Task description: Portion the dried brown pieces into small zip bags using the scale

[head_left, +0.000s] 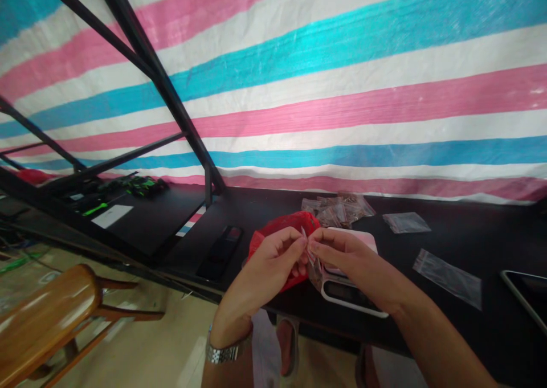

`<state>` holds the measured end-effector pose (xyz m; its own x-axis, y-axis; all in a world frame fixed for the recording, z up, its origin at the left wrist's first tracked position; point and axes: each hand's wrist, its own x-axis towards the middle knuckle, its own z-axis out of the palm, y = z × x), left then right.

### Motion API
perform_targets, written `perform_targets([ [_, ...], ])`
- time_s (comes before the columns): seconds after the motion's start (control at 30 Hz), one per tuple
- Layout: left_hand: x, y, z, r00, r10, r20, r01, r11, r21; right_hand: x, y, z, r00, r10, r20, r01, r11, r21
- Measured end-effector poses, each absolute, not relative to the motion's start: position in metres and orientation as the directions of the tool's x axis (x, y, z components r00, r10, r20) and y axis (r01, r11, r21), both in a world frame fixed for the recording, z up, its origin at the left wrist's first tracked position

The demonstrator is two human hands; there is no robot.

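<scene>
Between my two hands is a small clear zip bag (315, 271) with brownish contents in its lower part. My left hand (280, 254) pinches one side of its top edge, and my right hand (339, 251) pinches the other side close by. Below and behind my left hand lies a red plastic bag (267, 228). A white digital scale (361, 307) sits under my right hand, its dark display facing me and part of its top hidden. What exactly fills the small bag is too blurred to tell.
Several filled zip bags (342, 210) are heaped behind the scale. Flat clear bags (407, 223) lie to the right, one (448, 277) nearer. A phone (221, 251) is at left, a tablet-like device (527, 297) at far right. A wooden stool (51, 314) stands lower left; black frame bars (171, 100) rise behind.
</scene>
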<state>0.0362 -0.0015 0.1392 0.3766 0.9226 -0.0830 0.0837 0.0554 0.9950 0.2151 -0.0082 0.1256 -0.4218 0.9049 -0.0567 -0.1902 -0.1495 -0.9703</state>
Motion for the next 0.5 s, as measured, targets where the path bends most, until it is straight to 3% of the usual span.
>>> perform_targets([
  [0.23,0.054,-0.001,0.135,0.272,0.961,0.054,0.136,-0.093,0.986,0.21,-0.005,0.123,-0.212,0.976,0.059,0.266,0.115,-0.957],
  [0.33,0.063,-0.003,0.133,0.232,0.968,0.092,0.177,-0.136,0.975,0.209,-0.004,0.122,-0.193,0.977,0.094,0.293,0.149,-0.944],
  [0.5,0.065,-0.007,0.136,0.041,0.982,0.184,0.407,-0.185,0.895,0.21,-0.004,0.123,-0.076,0.991,0.109,0.401,0.13,-0.907],
])
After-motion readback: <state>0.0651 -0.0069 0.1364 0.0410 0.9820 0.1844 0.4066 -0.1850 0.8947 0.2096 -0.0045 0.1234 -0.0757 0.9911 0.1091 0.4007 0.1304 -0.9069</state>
